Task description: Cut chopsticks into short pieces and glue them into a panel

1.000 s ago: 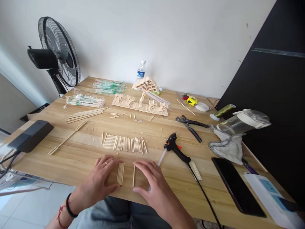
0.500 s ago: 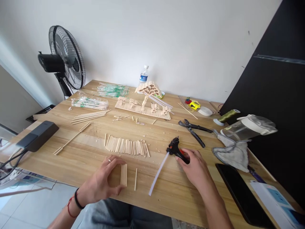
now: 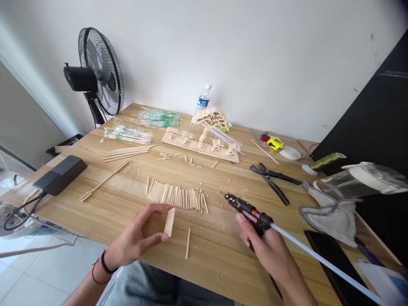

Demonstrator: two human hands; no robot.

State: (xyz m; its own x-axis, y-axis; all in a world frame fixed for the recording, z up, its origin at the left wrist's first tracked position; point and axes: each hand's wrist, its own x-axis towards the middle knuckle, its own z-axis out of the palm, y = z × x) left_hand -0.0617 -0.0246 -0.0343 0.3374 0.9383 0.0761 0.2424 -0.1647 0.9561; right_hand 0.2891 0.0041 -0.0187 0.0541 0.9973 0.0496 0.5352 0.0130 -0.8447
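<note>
Both arms are bare, no sleeves anywhere in shot. The left hand (image 3: pixel 135 240) has a black band round the wrist with a thin red string just behind it, while the right hand (image 3: pixel 270 250) has nothing on it at all. Below the table (image 3: pixel 95 204) edge there's blue-grey denim over the lap.

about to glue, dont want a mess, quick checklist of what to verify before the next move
1. Right hand grips glue gun: ok.
2. Glue stick loaded at the back: ok.
3. Left hand steadies stick bundle: ok.
4. Nozzle over the bundle: not ok, it is off to the right.
5. Loose stick lies apart from the bundle: ok.
6. Gun hot: cannot tell.
</note>
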